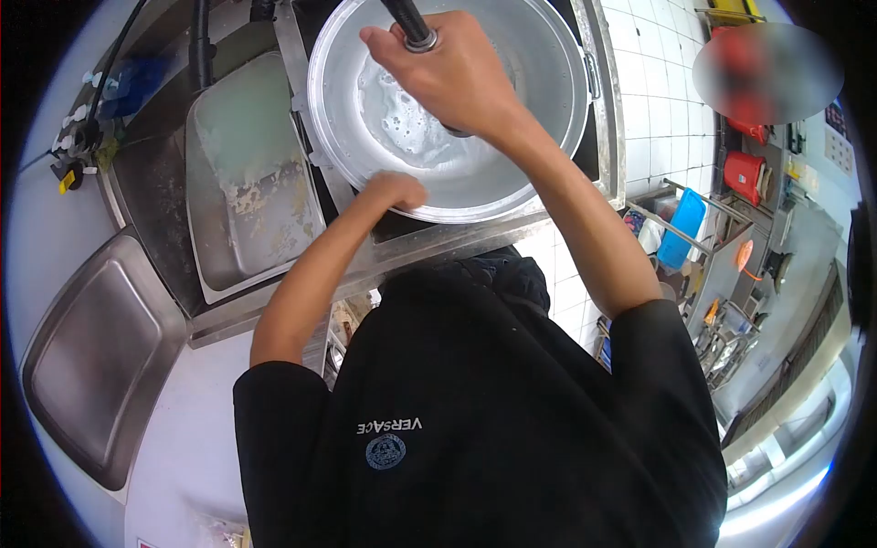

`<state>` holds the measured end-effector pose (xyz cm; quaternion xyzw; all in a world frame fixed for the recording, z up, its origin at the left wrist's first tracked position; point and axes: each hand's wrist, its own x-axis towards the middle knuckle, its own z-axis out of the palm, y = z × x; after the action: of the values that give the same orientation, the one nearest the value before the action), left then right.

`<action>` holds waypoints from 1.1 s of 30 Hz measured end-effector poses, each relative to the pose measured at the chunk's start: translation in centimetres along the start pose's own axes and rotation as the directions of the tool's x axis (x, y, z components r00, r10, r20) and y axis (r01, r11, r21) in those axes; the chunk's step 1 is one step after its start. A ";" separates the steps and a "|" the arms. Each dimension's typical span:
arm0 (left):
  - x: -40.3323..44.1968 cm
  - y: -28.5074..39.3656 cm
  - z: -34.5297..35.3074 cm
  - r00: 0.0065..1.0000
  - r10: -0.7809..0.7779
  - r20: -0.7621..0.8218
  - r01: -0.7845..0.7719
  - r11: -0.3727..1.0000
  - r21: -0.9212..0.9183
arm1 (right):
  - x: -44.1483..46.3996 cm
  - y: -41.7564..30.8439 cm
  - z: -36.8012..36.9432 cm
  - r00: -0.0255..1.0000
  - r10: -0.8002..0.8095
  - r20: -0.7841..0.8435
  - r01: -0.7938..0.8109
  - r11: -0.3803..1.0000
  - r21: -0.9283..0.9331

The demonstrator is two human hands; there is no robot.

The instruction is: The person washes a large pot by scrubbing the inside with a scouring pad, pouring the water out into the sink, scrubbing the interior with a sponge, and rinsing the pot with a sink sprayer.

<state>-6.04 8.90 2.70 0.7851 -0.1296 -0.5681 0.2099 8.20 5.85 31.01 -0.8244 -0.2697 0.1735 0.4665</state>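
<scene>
A large round aluminium pot [557, 137] sits in front of me, with a shallow pool of foamy water [402, 114] at its bottom. My right hand [457, 73] is above the pot, fingers wrapped around a black spray hose handle [408, 18] with a metal collar. The handle's lower black end shows just below the hand. At the pot's near left edge, my left hand [395, 190] is closed over the rim. Its fingertips are partly hidden, and I see nothing else in it.
Left of the pot is a steel basin [260, 210] holding cloudy water and scraps. A steel tray or lid [105, 356] leans farther left. A blue tray [681, 228] and a red container [744, 176] stand at right, past the tiled floor [647, 110]. A blurred patch covers the upper right.
</scene>
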 end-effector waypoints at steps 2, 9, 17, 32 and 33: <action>-3.8 -0.6 -2.6 0.997 -0.065 -0.029 0.067 0.996 0.062 | 0.3 0.8 0.1 0.993 0.094 0.070 -0.102 0.987 0.126; -3.7 -2.3 -4.6 0.991 -0.114 -0.065 0.124 0.975 0.185 | 0.9 0.2 0.6 0.997 0.054 0.050 -0.059 0.993 0.099; -1.7 -5.3 -4.0 0.989 0.091 -0.120 -0.092 0.996 -0.002 | 2.0 1.5 1.5 0.996 0.010 0.090 -0.035 0.958 0.286; 0.4 -4.7 -2.6 0.972 0.116 -0.206 -0.094 0.989 0.114 | 2.2 2.1 0.8 0.991 -0.092 0.095 0.055 0.940 0.337; 0.5 -4.7 -2.4 0.970 0.105 -0.219 -0.078 0.988 0.132 | 2.2 2.1 0.8 0.991 -0.088 0.104 0.047 0.939 0.340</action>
<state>-3.81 13.28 0.68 0.8489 -0.1756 -0.4562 0.2009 10.09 6.82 28.71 -0.7110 -0.2913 0.2493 0.5894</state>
